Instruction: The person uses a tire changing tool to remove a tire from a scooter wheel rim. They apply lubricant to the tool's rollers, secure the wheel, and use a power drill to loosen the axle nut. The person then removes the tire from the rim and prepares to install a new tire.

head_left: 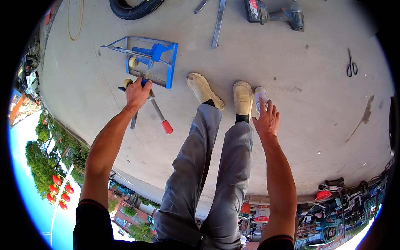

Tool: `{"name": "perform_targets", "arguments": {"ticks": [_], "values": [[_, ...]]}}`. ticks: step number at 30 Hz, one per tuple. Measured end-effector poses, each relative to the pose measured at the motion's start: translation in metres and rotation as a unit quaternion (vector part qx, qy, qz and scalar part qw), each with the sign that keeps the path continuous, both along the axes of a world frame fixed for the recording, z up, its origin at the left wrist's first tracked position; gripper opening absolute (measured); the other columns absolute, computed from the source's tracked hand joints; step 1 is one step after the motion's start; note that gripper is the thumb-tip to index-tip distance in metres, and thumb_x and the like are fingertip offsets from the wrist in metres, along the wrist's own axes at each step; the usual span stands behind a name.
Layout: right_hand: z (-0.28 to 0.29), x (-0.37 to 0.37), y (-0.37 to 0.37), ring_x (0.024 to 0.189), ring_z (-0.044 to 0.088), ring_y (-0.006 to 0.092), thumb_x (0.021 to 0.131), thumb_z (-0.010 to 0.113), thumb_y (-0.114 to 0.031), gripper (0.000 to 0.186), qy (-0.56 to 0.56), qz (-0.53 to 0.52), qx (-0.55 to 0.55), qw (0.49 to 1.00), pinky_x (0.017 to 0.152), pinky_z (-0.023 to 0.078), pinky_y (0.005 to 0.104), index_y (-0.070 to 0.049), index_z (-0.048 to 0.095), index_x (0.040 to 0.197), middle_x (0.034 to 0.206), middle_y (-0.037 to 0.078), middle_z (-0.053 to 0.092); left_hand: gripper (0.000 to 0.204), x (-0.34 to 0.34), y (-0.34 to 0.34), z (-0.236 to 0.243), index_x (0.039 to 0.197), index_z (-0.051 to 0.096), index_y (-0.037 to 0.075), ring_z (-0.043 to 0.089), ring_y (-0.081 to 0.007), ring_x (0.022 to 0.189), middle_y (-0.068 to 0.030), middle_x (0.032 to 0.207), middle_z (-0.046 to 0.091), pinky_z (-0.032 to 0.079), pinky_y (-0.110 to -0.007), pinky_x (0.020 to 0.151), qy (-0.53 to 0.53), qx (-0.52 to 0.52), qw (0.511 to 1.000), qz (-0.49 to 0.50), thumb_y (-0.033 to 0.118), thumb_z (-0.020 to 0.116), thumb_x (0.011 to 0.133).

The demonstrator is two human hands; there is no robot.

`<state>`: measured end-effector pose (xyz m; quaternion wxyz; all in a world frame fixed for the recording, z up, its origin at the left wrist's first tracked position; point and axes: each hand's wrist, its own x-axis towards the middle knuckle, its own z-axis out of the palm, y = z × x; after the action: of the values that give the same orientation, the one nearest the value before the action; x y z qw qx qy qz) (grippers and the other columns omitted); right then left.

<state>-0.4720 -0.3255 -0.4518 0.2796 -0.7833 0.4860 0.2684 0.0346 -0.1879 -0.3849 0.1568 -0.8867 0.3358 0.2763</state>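
My left hand grips the blue part of a metal tool with a long bar, red handle and threaded rod, beside a blue metal frame with a cream roller and a cross bar. My right hand has its fingers apart over a white spray can beside my right shoe; whether the fingertips touch the can I cannot tell. My left shoe is between the frame and the can.
A black tire, two metal bars, a cordless power tool and black scissors lie on the concrete ground. A pale loop lies at upper left. Vehicles and clutter line the rim.
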Motion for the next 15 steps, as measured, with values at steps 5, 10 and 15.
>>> {"name": "perform_targets", "arguments": {"ticks": [5, 10, 15], "values": [[-0.031, -0.027, -0.002, 0.115, 0.069, 0.036, 0.074, 0.092, -0.018, 0.095, -0.028, 0.018, 0.017, 0.999, 0.096, 0.056, 0.0469, -0.019, 0.044, 0.156, 0.141, 0.013, 0.058, 0.047, -0.046, -0.034, -0.02, 0.102, 0.072, 0.005, 0.07, -0.0475, 0.097, -0.0265, 0.094, 0.075, 0.053, -0.056, 0.089, -0.029, -0.015, 0.999, 0.035, 0.05, 0.061, 0.095], [-0.027, -0.055, -0.021, 0.106, 0.07, 0.0367, 0.076, 0.088, -0.013, 0.089, -0.028, -0.039, -0.034, 0.998, 0.092, 0.058, 0.0481, -0.018, 0.044, 0.153, 0.132, 0.014, 0.06, 0.049, -0.072, -0.064, -0.016, 0.097, 0.07, 0.0, 0.073, -0.0462, 0.084, -0.0262, 0.084, 0.075, 0.053, -0.053, 0.088, -0.019, -0.067, 0.997, 0.044, 0.047, 0.058, 0.094], [-0.021, -0.108, -0.04, 0.109, 0.069, 0.0364, 0.077, 0.088, -0.011, 0.089, 0.046, -0.04, -0.069, 0.996, 0.092, 0.056, 0.0476, -0.017, 0.043, 0.153, 0.13, 0.014, 0.061, 0.055, -0.134, -0.108, -0.008, 0.102, 0.069, -0.003, 0.073, -0.0462, 0.08, -0.0251, 0.081, 0.075, 0.055, -0.052, 0.088, 0.041, -0.044, 0.996, 0.068, 0.051, 0.06, 0.096]]}}
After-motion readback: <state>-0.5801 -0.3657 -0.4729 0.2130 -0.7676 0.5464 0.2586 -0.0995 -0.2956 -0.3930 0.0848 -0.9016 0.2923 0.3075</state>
